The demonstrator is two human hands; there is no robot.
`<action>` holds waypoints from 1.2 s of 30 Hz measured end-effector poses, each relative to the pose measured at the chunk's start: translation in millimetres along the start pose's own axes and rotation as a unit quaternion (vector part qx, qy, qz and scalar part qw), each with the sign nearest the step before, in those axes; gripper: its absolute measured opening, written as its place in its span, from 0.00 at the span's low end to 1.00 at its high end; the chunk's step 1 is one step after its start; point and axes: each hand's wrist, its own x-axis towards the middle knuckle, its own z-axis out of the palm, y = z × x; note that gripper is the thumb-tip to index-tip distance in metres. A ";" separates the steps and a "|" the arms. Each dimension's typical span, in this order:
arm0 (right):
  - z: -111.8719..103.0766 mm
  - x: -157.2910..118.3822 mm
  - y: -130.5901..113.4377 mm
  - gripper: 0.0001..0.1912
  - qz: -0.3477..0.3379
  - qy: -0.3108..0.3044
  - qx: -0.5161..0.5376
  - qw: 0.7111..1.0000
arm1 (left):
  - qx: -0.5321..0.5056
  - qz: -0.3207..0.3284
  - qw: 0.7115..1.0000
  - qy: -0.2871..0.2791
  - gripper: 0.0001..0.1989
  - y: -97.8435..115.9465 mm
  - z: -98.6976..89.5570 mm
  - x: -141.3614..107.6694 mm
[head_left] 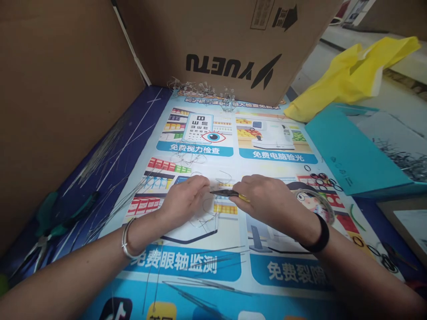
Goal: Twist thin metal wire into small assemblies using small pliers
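Gripping pliers (pixel 228 193) with the right hand (pixel 263 195), near the curled left hand (pixel 184 197) of unclear hold, with wires (pixel 213 286) before the pliers, rings (pixel 320 181) rightward and a cardboard box (pixel 216 35) beyond, on the poster-covered surface (pixel 273 169).

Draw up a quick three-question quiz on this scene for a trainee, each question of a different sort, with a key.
1. Multiple choice. What colour shows on the handle of the pliers in the right grip? A: red; B: yellow; C: white.
2. True or false: the green pliers lie to the left of the left grip.
3. Fill in two words: in this view, the word YUETU on the carton stands ____ ____.

Key: 1. B; 2. true; 3. upside down.
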 end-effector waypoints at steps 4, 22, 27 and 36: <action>1.1 1.7 5.9 0.13 0.001 -0.031 0.028 0.999 | -0.058 -0.012 0.998 0.002 0.07 -0.3 -2.0 1.6; 4.5 -0.4 9.1 0.13 0.002 -0.023 0.039 0.999 | -0.116 -0.016 0.993 0.014 0.07 -0.6 -0.5 2.8; 4.6 -0.8 8.5 0.12 0.000 -0.022 0.034 0.999 | -0.125 -0.048 0.991 -0.015 0.10 -2.1 0.1 1.0; 7.2 -2.1 -6.3 0.12 0.019 0.054 -0.003 0.998 | -0.081 -0.093 0.992 0.023 0.08 1.3 -1.1 1.9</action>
